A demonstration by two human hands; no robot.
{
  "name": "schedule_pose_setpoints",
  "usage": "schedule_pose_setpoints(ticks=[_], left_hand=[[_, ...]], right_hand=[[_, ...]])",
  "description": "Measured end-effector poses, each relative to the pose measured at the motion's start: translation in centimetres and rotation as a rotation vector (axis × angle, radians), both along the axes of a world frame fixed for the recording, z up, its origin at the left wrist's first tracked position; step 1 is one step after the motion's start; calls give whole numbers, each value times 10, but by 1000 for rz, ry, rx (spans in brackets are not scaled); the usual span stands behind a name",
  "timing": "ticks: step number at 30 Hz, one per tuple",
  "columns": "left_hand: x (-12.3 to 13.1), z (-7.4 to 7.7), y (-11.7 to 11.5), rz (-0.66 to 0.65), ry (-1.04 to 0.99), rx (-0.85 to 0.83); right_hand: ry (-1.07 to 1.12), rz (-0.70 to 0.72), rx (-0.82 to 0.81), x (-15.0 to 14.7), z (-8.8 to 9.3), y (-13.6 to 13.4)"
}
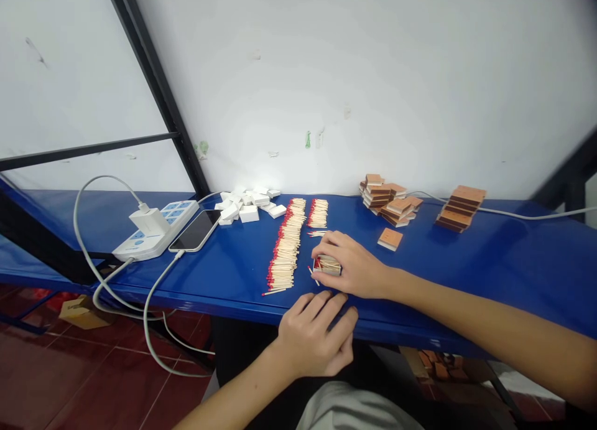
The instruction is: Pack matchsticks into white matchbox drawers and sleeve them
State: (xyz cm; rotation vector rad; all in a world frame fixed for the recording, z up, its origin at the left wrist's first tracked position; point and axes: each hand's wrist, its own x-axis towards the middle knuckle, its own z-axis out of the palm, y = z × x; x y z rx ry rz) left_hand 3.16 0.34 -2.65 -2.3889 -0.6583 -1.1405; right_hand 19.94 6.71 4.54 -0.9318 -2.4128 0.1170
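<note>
Let's keep that match tray [328, 266] flat near the tabletop's front edge [224, 307], right hand [353, 265] gripping, left hand [318, 333] curled, hold hidden.

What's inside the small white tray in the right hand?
Matches, at least some red-tipped. The right hand covers part of the tray, and the matches hide its bottom.

Gloss beside matt

The long blue tabletop [233, 256] looks like painted metal, smooth and glossy. The slim red-tipped matchsticks [285, 249] show bare pale wood with matt heads. The small white box trays [249, 214] look like matt card, the flat brown-topped matchboxes [461, 209] like printed card. The white rectangular power strip [189, 207] looks like smooth plastic; the flat dark-screened phone [196, 229] has glossy glass. The white wall [410, 75] is matt and scuffed; the dark red floor tiles [93, 374] look shiny.
</note>
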Motion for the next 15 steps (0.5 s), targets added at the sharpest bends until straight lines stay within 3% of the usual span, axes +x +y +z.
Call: schedule_pose_setpoints(ticks=[7,15], left_hand=[[1,2,-1,0,-8,-1],[0,0,-1,-2,-1,-4]], right_hand=[[21,12,-60,-3,0,-1],[62,126,-167,8,-2,3]])
